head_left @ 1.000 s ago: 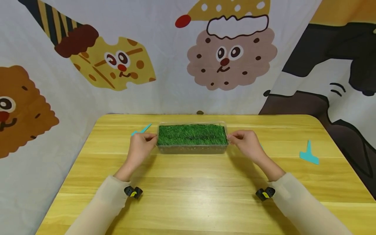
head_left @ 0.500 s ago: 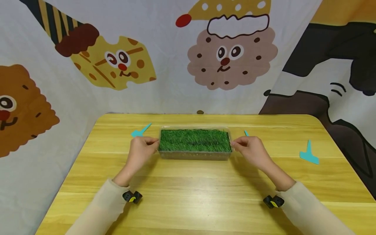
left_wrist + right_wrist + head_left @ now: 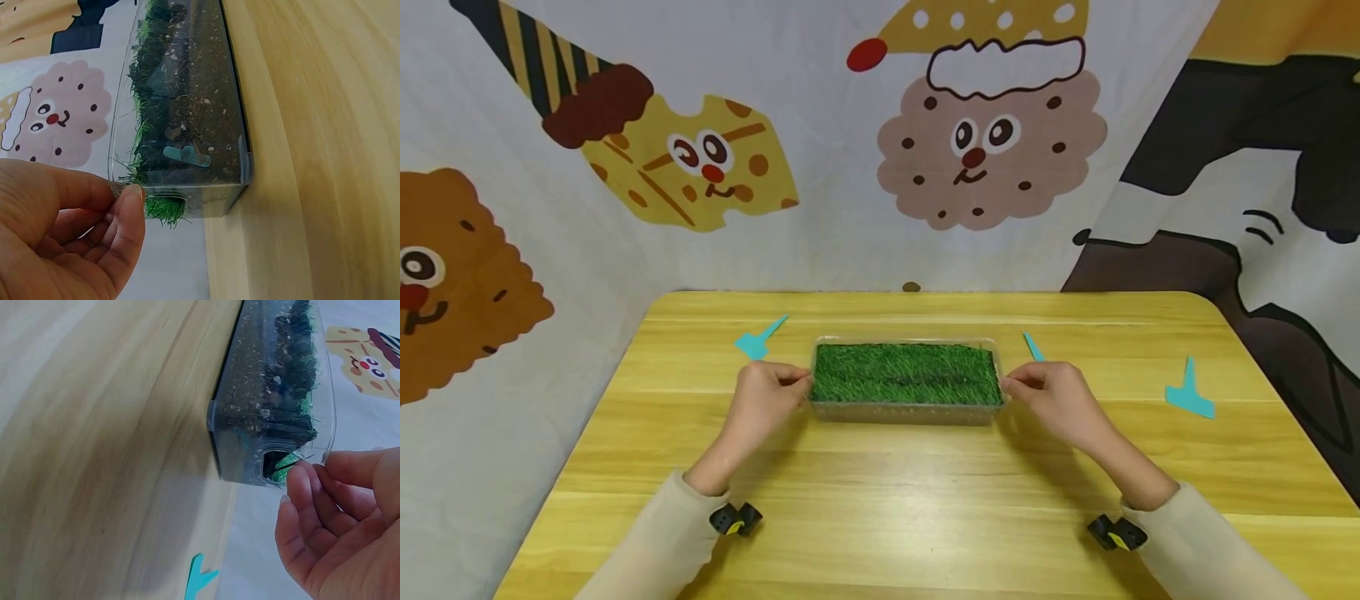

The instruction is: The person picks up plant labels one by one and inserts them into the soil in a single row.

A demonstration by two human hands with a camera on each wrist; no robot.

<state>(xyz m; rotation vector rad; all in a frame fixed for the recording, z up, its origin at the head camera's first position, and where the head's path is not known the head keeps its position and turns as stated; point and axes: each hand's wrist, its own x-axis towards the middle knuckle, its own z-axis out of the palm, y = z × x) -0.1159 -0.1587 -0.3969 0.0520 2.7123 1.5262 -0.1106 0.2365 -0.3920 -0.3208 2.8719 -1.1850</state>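
A long clear plastic box (image 3: 906,413) stands on the table between both hands, with a strip of green grass (image 3: 902,367) on top. Brown soil (image 3: 209,100) with pale specks shows through its wall in the left wrist view. My left hand (image 3: 763,404) pinches the rim at the box's left end between thumb and fingers. At the opposite end my right hand (image 3: 1063,404) pinches the rim too, above an oval hole (image 3: 278,465) in the end wall. A teal shape (image 3: 186,156) shows low on the box wall in the left wrist view.
Teal T-shaped plant labels lie on the wooden table (image 3: 880,500): one label (image 3: 758,342) behind the left hand, another label (image 3: 1033,346) partly hidden by the right hand, a third label (image 3: 1189,396) far right. A cartoon-printed cloth (image 3: 835,233) hangs behind the table.
Both hands have drawn the box toward the person and slightly to the right, keeping their pinch on its ends. More of the two labels behind the hands is now uncovered.
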